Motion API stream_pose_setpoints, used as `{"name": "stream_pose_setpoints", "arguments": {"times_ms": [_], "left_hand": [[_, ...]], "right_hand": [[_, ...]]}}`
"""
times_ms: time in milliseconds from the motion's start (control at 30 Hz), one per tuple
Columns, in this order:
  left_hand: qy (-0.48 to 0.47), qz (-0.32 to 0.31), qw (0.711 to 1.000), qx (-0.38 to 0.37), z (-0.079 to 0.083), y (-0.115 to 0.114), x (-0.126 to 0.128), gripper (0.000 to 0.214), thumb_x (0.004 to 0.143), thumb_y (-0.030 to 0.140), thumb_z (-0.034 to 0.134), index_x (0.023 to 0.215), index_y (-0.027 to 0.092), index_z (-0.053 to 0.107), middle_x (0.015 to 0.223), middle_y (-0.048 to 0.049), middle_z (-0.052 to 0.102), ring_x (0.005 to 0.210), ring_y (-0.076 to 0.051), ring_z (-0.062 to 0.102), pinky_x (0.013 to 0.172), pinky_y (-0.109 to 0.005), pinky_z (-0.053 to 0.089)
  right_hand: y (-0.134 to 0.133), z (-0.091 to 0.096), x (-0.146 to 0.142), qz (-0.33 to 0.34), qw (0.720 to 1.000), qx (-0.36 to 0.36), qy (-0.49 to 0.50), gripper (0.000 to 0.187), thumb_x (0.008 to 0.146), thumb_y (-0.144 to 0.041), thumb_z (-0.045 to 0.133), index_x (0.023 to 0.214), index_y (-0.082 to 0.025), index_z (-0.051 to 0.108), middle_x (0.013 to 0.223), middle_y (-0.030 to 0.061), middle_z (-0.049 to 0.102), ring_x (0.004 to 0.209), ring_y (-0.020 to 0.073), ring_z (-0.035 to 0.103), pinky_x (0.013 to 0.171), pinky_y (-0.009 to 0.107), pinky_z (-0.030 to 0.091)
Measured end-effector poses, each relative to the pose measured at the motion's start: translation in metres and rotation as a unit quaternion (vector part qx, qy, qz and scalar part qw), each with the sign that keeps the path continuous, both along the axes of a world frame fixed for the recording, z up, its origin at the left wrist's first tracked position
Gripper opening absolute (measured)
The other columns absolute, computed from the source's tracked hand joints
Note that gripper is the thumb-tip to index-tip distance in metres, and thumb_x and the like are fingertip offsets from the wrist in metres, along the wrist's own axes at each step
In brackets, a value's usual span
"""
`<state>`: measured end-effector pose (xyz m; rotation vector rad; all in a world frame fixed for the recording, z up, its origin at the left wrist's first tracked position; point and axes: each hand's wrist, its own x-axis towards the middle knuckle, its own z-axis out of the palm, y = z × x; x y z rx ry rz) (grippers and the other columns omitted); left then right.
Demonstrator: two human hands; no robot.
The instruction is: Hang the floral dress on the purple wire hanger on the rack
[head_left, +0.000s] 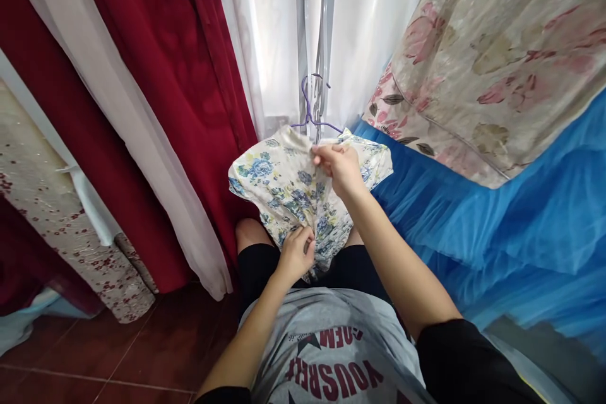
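A white blouse with blue flowers (260, 170) hangs on a purple wire hanger (307, 107) in front of me, its lower end reaching my lap. My right hand (338, 167) is closed on the blouse's front edge, close below the neckline. Lower on the front, my left hand (297, 254) pinches the cloth along the same middle line. Whether any buttons lie under my fingers, I cannot make out.
Dark red curtains (156, 63) and white cloth hang at the left. Sheer white curtains (364, 31) are behind the hanger. At the right hang a beige floral cloth (497, 76) and blue tulle (449, 221). Red tiles (142, 353) cover the floor.
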<state>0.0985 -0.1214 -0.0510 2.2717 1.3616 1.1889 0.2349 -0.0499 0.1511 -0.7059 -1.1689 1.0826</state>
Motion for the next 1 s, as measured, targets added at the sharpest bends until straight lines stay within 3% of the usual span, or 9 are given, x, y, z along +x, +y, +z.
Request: {"name": "stream_pose_setpoints", "arguments": {"times_ms": [133, 233, 367, 433, 533, 600, 767, 867, 1000], "left_hand": [[0.036, -0.011, 0.999, -0.034, 0.001, 0.030, -0.014, 0.016, 0.083, 0.005, 0.054, 0.083, 0.020, 0.058, 0.089, -0.0055, 0.064, 0.086, -0.022, 0.064, 0.081, -0.035, 0.050], [-0.002, -0.013, 1.000, 0.002, 0.025, 0.041, -0.018, 0.020, 0.085, 0.003, 0.052, 0.090, 0.020, 0.063, 0.098, -0.0073, 0.067, 0.096, -0.023, 0.066, 0.088, -0.036, 0.051], [-0.165, 0.003, 0.970, 0.180, 0.096, 0.038, -0.015, 0.026, 0.101, 0.016, 0.048, 0.123, 0.022, 0.060, 0.103, -0.0056, 0.068, 0.096, -0.018, 0.067, 0.092, -0.034, 0.052], [-0.184, 0.007, 0.954, 0.236, 0.137, 0.039, -0.014, 0.035, 0.105, 0.025, 0.047, 0.139, 0.024, 0.053, 0.103, -0.0049, 0.068, 0.096, -0.018, 0.067, 0.090, -0.033, 0.052], [-0.102, -0.016, 0.964, 0.246, 0.184, 0.047, -0.013, 0.029, 0.106, 0.034, 0.047, 0.127, 0.024, 0.064, 0.104, -0.0059, 0.071, 0.098, -0.019, 0.067, 0.088, -0.033, 0.052], [-0.051, -0.019, 0.966, 0.253, 0.201, 0.052, -0.015, 0.027, 0.105, 0.036, 0.048, 0.108, 0.021, 0.070, 0.100, -0.0058, 0.071, 0.096, -0.019, 0.066, 0.087, -0.032, 0.051], [-0.064, 0.018, 0.950, 0.306, 0.206, 0.059, -0.023, 0.024, 0.105, 0.034, 0.051, 0.095, 0.019, 0.068, 0.095, -0.0051, 0.070, 0.093, -0.019, 0.065, 0.087, -0.031, 0.050], [-0.112, 0.051, 0.939, 0.320, 0.201, 0.062, -0.028, 0.025, 0.104, 0.037, 0.052, 0.094, 0.019, 0.067, 0.093, -0.0048, 0.071, 0.093, -0.018, 0.065, 0.088, -0.031, 0.050], [-0.198, 0.082, 0.921, 0.326, 0.198, 0.068, -0.031, 0.030, 0.105, 0.041, 0.049, 0.093, 0.019, 0.066, 0.094, -0.0045, 0.071, 0.095, -0.018, 0.066, 0.090, -0.029, 0.050]], "right_hand": [[0.002, 0.006, -0.005, -0.012, 1.000, 0.018, 0.008, 0.022, 0.075, -0.028, 0.072, 0.061, -0.015, 0.060, 0.052, -0.0004, 0.061, 0.040, 0.0041, 0.028, 0.041, 0.023, 0.020], [-0.009, -0.009, -0.006, -0.009, 1.000, 0.021, -0.001, 0.021, 0.079, -0.033, 0.073, 0.072, -0.017, 0.061, 0.053, -0.0016, 0.062, 0.039, 0.0054, 0.031, 0.042, 0.023, 0.023], [-0.019, -0.016, -0.004, -0.011, 0.997, 0.054, -0.052, 0.028, 0.084, -0.043, 0.073, 0.077, -0.020, 0.058, 0.050, -0.0045, 0.057, 0.040, 0.0065, 0.037, 0.044, 0.023, 0.027], [-0.022, -0.013, -0.003, -0.008, 0.994, 0.080, -0.074, 0.031, 0.086, -0.046, 0.072, 0.078, -0.020, 0.058, 0.051, -0.0047, 0.055, 0.043, 0.0073, 0.043, 0.047, 0.023, 0.031], [-0.022, -0.010, -0.001, -0.004, 0.991, 0.103, -0.086, 0.031, 0.086, -0.045, 0.073, 0.077, -0.020, 0.058, 0.052, -0.0050, 0.053, 0.047, 0.0079, 0.044, 0.049, 0.023, 0.032], [-0.019, -0.013, -0.001, 0.002, 0.990, 0.105, -0.089, 0.031, 0.086, -0.045, 0.073, 0.076, -0.020, 0.055, 0.052, -0.0064, 0.049, 0.046, 0.0077, 0.040, 0.049, 0.023, 0.029], [-0.007, -0.029, -0.013, -0.024, 0.987, 0.118, -0.110, 0.032, 0.085, -0.045, 0.072, 0.077, -0.022, 0.052, 0.051, -0.0090, 0.037, 0.045, 0.0079, 0.027, 0.049, 0.026, 0.019], [-0.003, -0.033, -0.023, -0.035, 0.981, 0.128, -0.139, 0.023, 0.087, -0.039, 0.069, 0.081, -0.021, 0.056, 0.055, -0.0070, 0.043, 0.047, 0.0095, 0.031, 0.050, 0.026, 0.021], [-0.001, -0.034, -0.027, -0.036, 0.966, 0.089, -0.240, 0.022, 0.081, -0.027, 0.070, 0.067, -0.020, 0.055, 0.050, -0.0048, 0.046, 0.049, 0.0108, 0.037, 0.051, 0.026, 0.024]]}}
